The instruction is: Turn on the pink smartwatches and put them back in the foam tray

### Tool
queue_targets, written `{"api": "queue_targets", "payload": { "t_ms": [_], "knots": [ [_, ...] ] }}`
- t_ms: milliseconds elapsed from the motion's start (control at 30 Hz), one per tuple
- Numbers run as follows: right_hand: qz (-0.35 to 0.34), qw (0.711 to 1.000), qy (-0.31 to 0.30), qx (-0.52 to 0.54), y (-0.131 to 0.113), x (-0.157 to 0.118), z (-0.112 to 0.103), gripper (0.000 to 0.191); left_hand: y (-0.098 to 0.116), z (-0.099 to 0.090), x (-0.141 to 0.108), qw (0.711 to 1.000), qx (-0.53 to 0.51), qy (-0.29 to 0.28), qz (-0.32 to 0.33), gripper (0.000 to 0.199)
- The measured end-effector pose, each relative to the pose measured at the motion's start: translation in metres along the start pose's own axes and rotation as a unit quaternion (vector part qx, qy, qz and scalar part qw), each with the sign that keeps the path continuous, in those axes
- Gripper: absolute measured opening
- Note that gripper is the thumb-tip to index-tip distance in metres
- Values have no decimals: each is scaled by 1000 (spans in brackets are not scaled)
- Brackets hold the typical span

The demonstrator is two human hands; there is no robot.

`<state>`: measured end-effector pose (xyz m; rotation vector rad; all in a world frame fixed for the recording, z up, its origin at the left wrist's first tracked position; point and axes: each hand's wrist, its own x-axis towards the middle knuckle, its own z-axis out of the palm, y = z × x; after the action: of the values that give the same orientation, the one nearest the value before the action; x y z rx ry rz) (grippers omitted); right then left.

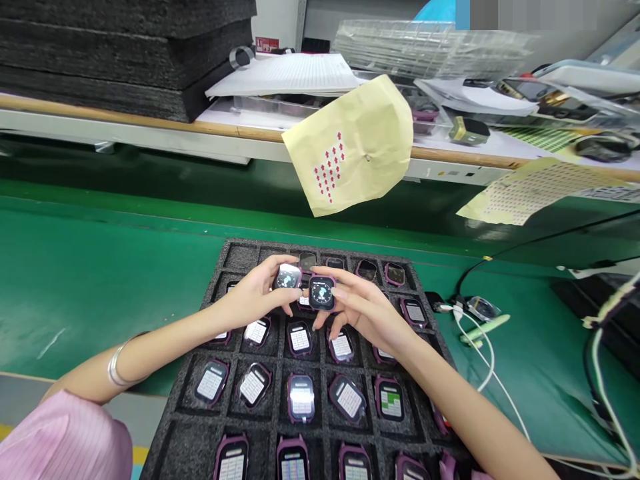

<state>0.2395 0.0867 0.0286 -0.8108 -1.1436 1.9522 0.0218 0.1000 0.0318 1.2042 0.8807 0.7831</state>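
Observation:
My left hand [267, 288] pinches a smartwatch [288, 277] by its edges, its lit screen turned up with glare on it. Right beside it, my right hand [357, 300] grips a second smartwatch [321, 293] with a purple case and a lit dark dial. Both are held above the far part of a black foam tray [193, 433]. Several purple-cased watches lie in the tray's compartments, many with white grid screens, such as one watch [301, 398] near the middle. A watch [391, 398] to the right shows green blocks. My forearms cover some compartments.
Black foam slabs [100, 60] are stacked on the shelf at left. A yellow sheet [355, 147] with red arrow stickers hangs over the shelf edge [250, 130]. White cables [493, 360] and a green tool [485, 329] lie right of the tray on the green bench [90, 280].

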Motion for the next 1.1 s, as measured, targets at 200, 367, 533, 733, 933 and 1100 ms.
{"api": "queue_targets", "payload": {
  "t_ms": [200, 367, 533, 733, 933, 1100],
  "knots": [
    [7, 1000, 23, -12, 2, 0, 1, 46, 1, -3, -4, 991, -122, 22, -52, 41],
    [4, 999, 36, -15, 4, 0, 1, 42, -1, -4, -4, 991, -125, 19, -38, 41],
    [-34, 996, 53, -58, 8, 1, 1, 43, -3, -3, -5, 992, -123, 18, -28, 41],
    [-57, 992, 67, -90, 12, -1, 1, 43, -4, -2, -5, 992, -124, 6, -18, 41],
    [-69, 986, 89, -126, 11, -1, 4, 38, -2, 0, -5, 995, -99, 7, -23, 42],
    [-71, 980, 91, -162, 10, -3, 6, 41, -1, 1, -5, 996, -92, 8, -19, 42]
  ]
}}
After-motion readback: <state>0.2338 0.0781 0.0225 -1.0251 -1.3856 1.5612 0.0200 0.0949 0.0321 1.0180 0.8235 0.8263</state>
